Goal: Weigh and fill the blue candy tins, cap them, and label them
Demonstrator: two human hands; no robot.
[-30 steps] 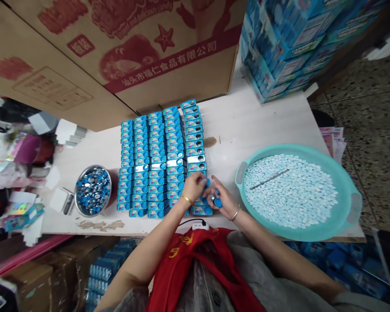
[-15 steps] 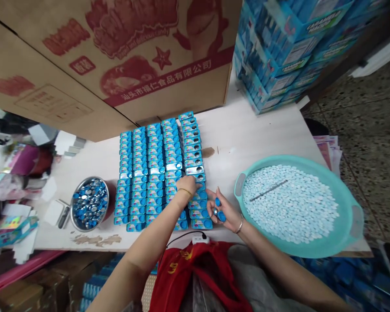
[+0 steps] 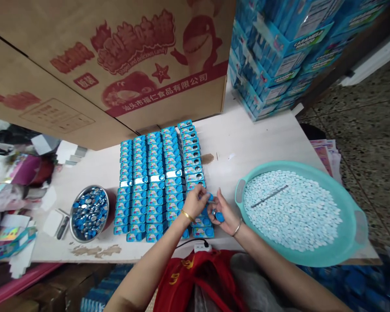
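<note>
My left hand (image 3: 195,203) is closed, its fingertips pinching a small round blue cap (image 3: 210,197) close to my right hand's fingers. My right hand (image 3: 226,212) lies palm up with curled fingers around more blue caps (image 3: 218,216). Both hands are over the front part of the rightmost row of small blue candy boxes (image 3: 191,163). Farther back in that row, the boxes show dark round holes; nearer ones have blue caps in place. The rows to the left (image 3: 155,185) show blue round caps on their tops. My hands hide some boxes.
A metal bowl (image 3: 108,212) of shiny blue caps stands left. On the right, a turquoise basin (image 3: 355,225) holds pale candies with a dark stick (image 3: 269,196) on them. Large cartons (image 3: 169,102) and stacked blue display boxes (image 3: 282,69) stand at the back.
My left hand has moved from a box in the rightmost row to my right hand's fingers, where it now pinches a cap. The camera view has shifted slightly.
</note>
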